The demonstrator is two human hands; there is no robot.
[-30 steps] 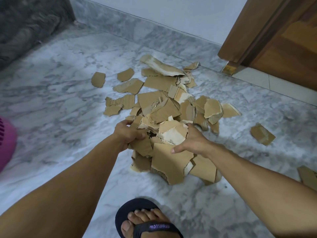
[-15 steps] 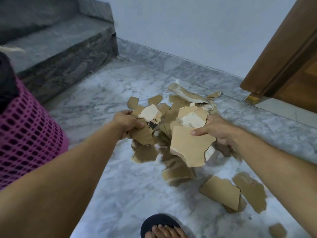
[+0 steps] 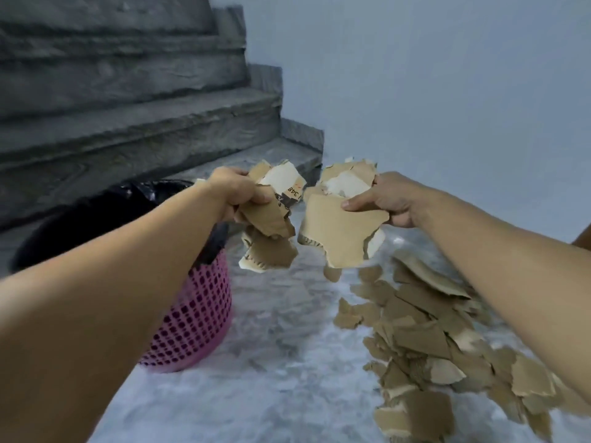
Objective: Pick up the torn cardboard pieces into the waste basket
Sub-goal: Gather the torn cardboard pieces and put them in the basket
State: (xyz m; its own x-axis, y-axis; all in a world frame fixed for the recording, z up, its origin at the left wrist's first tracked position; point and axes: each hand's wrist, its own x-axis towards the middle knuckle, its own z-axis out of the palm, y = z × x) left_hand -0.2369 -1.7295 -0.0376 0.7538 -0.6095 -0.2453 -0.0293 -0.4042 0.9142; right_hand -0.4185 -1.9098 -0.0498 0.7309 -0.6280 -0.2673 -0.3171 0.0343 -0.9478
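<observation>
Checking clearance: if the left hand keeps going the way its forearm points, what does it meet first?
Likely the stairs beyond; the left hand, gripping cardboard, points past the basket rim. Depth unclear.

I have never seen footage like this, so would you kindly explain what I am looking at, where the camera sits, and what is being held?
There is no machine here: a person works with bare hands, and the one camera sits on their head, looking forward and down, so both arms reach into the picture from below. The left hand grips a bunch of torn cardboard pieces, and the right hand grips another bunch; both are held up off the floor. Below the left arm stands a pink basket lined with a black bag. More torn pieces lie in a pile on the marble floor to the right. Grey stairs rise behind the basket.
</observation>
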